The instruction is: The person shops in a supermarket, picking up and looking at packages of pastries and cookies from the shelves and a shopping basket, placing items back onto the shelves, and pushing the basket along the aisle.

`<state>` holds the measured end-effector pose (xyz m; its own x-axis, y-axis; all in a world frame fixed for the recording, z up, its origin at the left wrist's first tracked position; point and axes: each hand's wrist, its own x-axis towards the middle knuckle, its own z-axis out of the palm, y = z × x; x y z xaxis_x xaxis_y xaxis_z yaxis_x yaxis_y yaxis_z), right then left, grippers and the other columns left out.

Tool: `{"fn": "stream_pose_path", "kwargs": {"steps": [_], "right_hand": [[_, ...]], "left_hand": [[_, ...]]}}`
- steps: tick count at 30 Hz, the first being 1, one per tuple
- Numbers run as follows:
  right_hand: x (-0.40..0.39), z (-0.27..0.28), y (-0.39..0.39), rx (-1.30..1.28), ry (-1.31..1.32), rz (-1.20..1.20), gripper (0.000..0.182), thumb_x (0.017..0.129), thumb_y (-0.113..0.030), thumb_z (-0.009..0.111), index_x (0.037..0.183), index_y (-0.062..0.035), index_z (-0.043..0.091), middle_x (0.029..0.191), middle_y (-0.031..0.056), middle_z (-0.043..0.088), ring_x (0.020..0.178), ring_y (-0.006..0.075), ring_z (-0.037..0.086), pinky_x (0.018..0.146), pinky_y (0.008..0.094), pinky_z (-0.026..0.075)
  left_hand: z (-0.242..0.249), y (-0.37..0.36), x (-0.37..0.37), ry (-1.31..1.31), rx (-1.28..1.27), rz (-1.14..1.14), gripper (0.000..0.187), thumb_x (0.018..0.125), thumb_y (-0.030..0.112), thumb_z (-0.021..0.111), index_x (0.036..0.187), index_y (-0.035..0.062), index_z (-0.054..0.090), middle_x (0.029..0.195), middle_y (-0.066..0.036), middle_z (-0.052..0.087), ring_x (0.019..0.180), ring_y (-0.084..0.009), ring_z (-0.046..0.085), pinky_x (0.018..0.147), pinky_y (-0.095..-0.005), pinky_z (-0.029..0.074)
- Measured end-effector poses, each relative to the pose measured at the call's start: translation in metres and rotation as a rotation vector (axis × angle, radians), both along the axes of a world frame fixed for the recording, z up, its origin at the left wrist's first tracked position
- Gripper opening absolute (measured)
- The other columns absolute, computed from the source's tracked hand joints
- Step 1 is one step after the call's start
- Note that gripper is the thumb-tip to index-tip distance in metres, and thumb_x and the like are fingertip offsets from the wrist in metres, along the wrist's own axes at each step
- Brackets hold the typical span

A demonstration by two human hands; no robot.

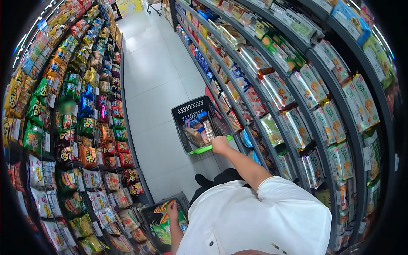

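- Right hand [220, 145] is grasping the bright green plastic handle [201, 149] of a black perforated plastic basket [219, 122].
- That basket is sitting near the right edge of the pale tiled floor [155, 106], beside a dark grey shelf [386, 114].
- Inside: shiny blue packets [202, 115] are lying mid-basket, a brown see-through packet [194, 137] toward the near-left corner.
- Left hand [172, 210] is hanging, fingers bent, over an orange-and-green glossy packet [162, 207] in a second dark plastic basket [185, 200], floor's near-left edge; can't tell if gripping.

Fisheye edges darken; glare whitens the far floor [139, 36].
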<state>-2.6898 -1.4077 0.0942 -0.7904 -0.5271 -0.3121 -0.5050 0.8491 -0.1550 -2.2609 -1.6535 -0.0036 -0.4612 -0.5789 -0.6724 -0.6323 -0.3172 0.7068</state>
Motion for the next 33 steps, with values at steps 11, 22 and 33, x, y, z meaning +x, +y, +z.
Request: {"fn": "stream_pose_path", "kwargs": {"steps": [11, 22, 33], "right_hand": [[-0.079, -0.022, -0.05, 0.033, -0.022, -0.031, 0.024, 0.073, -0.02, 0.065, 0.092, -0.0105, 0.077, 0.084, 0.0167, 0.073, 0.081, 0.0331, 0.073, 0.072, 0.0458, 0.057], [-0.199, -0.018, -0.116, -0.083, 0.054, -0.036, 0.037, 0.078, -0.025, 0.065, 0.114, -0.0169, 0.07, 0.072, 0.0138, 0.069, 0.069, 0.0337, 0.07, 0.061, 0.0487, 0.054], [-0.372, -0.023, -0.169, -0.243, 0.05, -0.093, 0.021, 0.074, -0.03, 0.066, 0.076, -0.0094, 0.071, 0.066, 0.0153, 0.066, 0.063, 0.0361, 0.068, 0.06, 0.0498, 0.054]], "left_hand": [[-0.041, -0.053, -0.05, -0.081, -0.103, -0.198, 0.035, 0.094, 0.022, 0.067, 0.119, -0.0032, 0.06, 0.1, -0.01, 0.071, 0.079, -0.0141, 0.065, 0.071, -0.0275, 0.053], [-0.06, -0.22, -0.181, -0.01, 0.07, -0.051, 0.041, 0.096, 0.019, 0.064, 0.128, -0.0041, 0.054, 0.106, -0.012, 0.069, 0.081, -0.0175, 0.066, 0.068, -0.0313, 0.056], [0.015, -0.341, -0.406, 0.116, 0.13, -0.171, 0.014, 0.099, 0.017, 0.06, 0.101, 0.0042, 0.057, 0.08, -0.001, 0.061, 0.061, -0.0076, 0.053, 0.052, -0.0225, 0.04]]}}
